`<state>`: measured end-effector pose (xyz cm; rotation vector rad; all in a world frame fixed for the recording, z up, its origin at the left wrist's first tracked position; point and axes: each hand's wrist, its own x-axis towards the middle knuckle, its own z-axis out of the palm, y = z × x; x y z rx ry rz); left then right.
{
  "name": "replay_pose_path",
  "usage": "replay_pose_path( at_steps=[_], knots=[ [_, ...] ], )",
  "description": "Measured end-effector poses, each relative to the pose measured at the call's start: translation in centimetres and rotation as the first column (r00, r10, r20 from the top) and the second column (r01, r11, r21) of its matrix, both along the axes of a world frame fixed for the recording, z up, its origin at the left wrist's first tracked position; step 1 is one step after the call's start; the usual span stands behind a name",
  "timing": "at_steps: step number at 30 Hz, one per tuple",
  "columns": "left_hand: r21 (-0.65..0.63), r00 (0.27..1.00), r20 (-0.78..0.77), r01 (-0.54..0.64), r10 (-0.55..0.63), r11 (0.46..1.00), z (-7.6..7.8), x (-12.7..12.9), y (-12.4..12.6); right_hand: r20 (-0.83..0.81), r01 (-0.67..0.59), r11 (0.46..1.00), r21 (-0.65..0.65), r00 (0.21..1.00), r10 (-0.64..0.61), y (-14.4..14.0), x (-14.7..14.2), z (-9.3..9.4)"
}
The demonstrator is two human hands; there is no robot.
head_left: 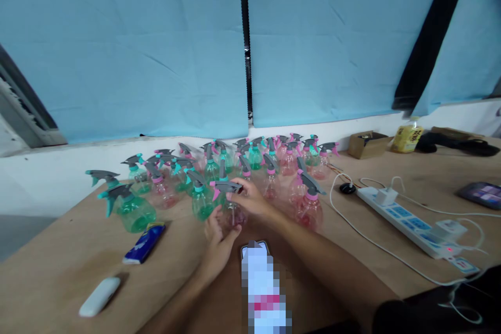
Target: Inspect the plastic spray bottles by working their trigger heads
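Observation:
Both my hands are at a clear pinkish spray bottle with a grey and pink trigger head, in the middle of the head view. My right hand grips its neck just under the trigger head. Lower down, my left hand cups the body near its base, thumb on the near side and fingers curled at the left. A green spray bottle stands just beyond my left hand. To the right of my right hand is a pink spray bottle. Several more green and pink ones stand behind.
A phone, partly blurred out, lies nearest me. At left are a blue packet and a white case. A power strip with chargers and cables lies at right, with a cardboard box and yellow-labelled bottle behind.

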<state>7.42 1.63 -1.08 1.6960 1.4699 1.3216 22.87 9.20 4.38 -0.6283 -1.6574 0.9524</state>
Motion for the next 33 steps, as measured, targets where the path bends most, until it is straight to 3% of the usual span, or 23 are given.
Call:
replay_pose_path(
  at_steps=[4, 8, 12, 17, 22, 33],
  knots=[
    [0.036, 0.998, -0.06, 0.025, -0.023, 0.999, -0.1, 0.6, 1.2, -0.081, -0.076, 0.997, -0.018, 0.994, 0.074, 1.1, 0.4, 0.2],
    [0.083, 0.993, -0.083, 0.096, -0.089, 0.992, -0.3, 0.7, 1.9, -0.04, -0.133, 0.991, -0.019, 0.99, 0.133, 1.3, 0.6, -0.1],
    [0.019, 0.972, 0.055, 0.229, -0.23, 0.973, -0.1, 0.1, 2.7, -0.027, -0.231, 0.972, -0.051, 0.973, 0.23, 1.5, 0.7, -0.2],
    [-0.11, 0.899, 0.213, 0.411, -0.382, 0.905, 0.3, -1.4, 3.8, -0.044, -0.365, 0.923, -0.125, 0.931, 0.362, 1.6, 1.2, 0.1],
    [-0.184, 0.869, 0.284, 0.464, -0.406, 0.866, 0.0, -1.7, 4.1, -0.074, -0.309, 0.935, -0.173, 0.951, 0.301, 1.1, 1.7, -0.1],
    [-0.204, 0.868, 0.266, 0.476, -0.419, 0.856, -0.6, -1.9, 4.0, -0.029, -0.236, 0.949, -0.208, 0.971, 0.235, 1.2, 2.0, -1.0]
  ],
)
